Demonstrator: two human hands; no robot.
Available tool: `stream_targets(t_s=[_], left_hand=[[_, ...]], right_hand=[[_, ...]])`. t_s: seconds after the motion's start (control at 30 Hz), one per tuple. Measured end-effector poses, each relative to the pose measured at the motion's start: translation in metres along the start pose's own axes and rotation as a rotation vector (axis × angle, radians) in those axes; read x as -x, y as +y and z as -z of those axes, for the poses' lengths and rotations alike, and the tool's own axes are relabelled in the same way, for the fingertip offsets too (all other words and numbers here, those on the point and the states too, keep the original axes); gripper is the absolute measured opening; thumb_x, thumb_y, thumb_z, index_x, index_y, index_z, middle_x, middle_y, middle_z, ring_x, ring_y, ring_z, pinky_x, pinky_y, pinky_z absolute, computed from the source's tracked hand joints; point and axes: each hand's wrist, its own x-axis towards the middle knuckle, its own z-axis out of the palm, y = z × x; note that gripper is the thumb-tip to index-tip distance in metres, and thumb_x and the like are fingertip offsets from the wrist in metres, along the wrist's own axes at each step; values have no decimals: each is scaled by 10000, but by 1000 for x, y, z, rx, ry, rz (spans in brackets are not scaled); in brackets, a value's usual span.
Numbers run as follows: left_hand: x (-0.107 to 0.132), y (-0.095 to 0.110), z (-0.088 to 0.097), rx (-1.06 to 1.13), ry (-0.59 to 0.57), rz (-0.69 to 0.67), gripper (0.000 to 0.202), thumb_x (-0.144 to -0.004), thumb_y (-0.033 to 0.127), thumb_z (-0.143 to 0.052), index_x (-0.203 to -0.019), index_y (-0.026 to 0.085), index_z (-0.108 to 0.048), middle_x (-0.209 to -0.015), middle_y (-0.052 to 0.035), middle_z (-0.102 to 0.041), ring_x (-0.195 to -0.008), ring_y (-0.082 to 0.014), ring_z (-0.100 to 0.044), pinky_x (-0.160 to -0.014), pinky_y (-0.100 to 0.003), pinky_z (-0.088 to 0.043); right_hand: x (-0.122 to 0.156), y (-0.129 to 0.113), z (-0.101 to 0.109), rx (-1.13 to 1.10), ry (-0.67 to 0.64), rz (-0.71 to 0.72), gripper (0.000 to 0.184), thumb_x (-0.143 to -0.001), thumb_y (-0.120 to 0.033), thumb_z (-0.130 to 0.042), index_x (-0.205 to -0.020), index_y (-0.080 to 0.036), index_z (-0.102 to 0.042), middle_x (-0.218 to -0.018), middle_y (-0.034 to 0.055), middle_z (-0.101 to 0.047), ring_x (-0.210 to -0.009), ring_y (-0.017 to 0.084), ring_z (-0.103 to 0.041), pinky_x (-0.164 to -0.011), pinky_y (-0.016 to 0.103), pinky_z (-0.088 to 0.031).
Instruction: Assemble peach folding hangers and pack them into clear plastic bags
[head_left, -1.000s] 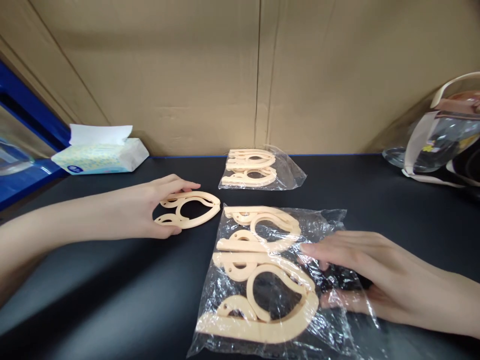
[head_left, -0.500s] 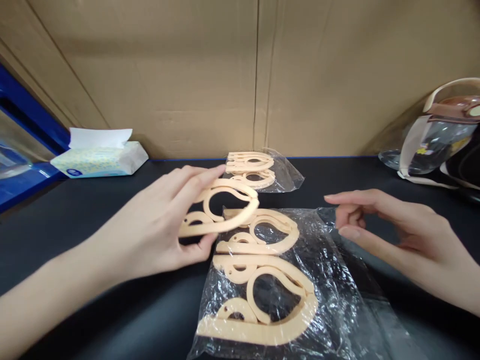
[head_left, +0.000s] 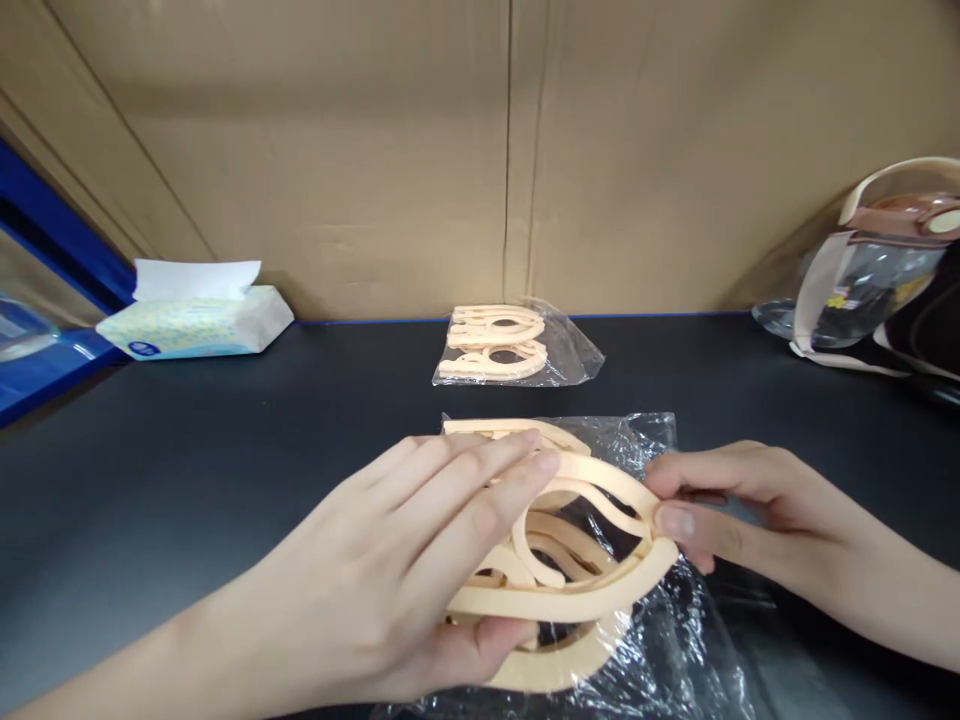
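1. Left hand (head_left: pixel 405 570) now holds the hanger (head_left: pixel 570 603) above the near bag (head_left: pixel 675 650), fingers over its far arm, thumb against its near one.
2. Right hand (head_left: pixel 757 530), empty a moment ago, now pinches the hanger's tip; both hands share the hold.
3. Beyond the hands, the far bag (head_left: pixel 574 360) lies unmoved on the table (head_left: pixel 150 480).

Nothing is legible — the tissue-pack logo (head_left: pixel 144 349) blurs.

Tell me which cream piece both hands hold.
The piece above the near bag: left hand around its sides, right hand pinching its tip. Others lie in that or the far bag.
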Motion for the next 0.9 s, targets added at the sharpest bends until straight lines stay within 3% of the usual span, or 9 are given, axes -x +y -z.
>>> stream_targets(t_s=[0.13,0.3,0.4,0.47,0.53,0.6,0.67,0.8,0.9], left_hand=[[5,-10,-2,64,4,45,642,-1009,410,-621,-1488,14,-457,-1388,-189,-664,-1251,-297,-623,-1015,-401,-544],[12,-18,-2,126,0,222,678,-990,542,-630,-1535,187,-437,-1371,-143,-651,-1215,-306,-650,-1020,-434,-549],[13,-20,-4,143,-17,283,646,-993,538,-636,-1523,220,-448,-1375,-126,-628,-1198,-302,-645,-1015,-429,-539],[12,-19,-5,143,-15,284,613,-1016,529,-608,-1515,211,-447,-1361,-125,-622,-1191,-293,-636,-1002,-426,-538],[9,-16,-4,115,-12,277,606,-1029,510,-599,-1514,184,-437,-1341,-129,-621,-1188,-286,-623,-989,-422,-531],[6,-12,-2,67,-1,276,606,-1027,472,-621,-1510,156,-432,-1328,-133,-621,-1189,-283,-611,-976,-416,-521],[4,-6,0,31,7,278,576,-1038,426,-612,-1506,142,-434,-1326,-137,-622,-1187,-284,-605,-958,-420,-511],[1,6,2,2,-10,245,539,-1062,366,-566,-1519,117,-427,-1312,-147,-649,-1177,-288,-606,-941,-428,-506],[0,12,2,-53,4,198,510,-1070,342,-543,-1507,98,-447,-1303,-151,-673,-1189,-291,-592,-958,-426,-483]], right_hand=[[-1,5,9,-1,-12,49,422,-978,-565,-632,-744,-226,-723,-611,-28,-580,-551,121,-528,-514,240,-397],[-4,10,14,-22,27,82,417,-971,-556,-647,-714,-231,-692,-611,-27,-591,-555,128,-523,-516,252,-393],[-6,11,12,38,55,122,414,-1004,-525,-609,-718,-234,-680,-615,-33,-589,-560,122,-527,-523,246,-409],[-5,11,9,149,122,209,325,-1022,-477,-595,-811,-248,-689,-691,-31,-639,-592,125,-560,-548,244,-451],[-3,12,4,313,193,325,189,-1005,-438,-637,-1082,-272,-687,-881,-6,-717,-698,153,-641,-612,258,-521],[0,14,0,478,248,426,456,-983,-441,-674,-1389,-274,-549,-1101,52,-736,-867,208,-706,-705,303,-579],[3,17,-4,619,289,481,640,-991,-473,-654,-1540,-264,-400,-1226,101,-713,-1007,270,-716,-797,377,-595],[5,18,-10,756,316,526,757,-1010,-519,-599,-1644,-299,-248,-1293,135,-697,-1058,344,-706,-890,506,-556],[5,16,-14,844,330,618,850,-988,-486,-647,-1674,-251,-203,-1280,147,-719,-1029,353,-716,-874,501,-551]])
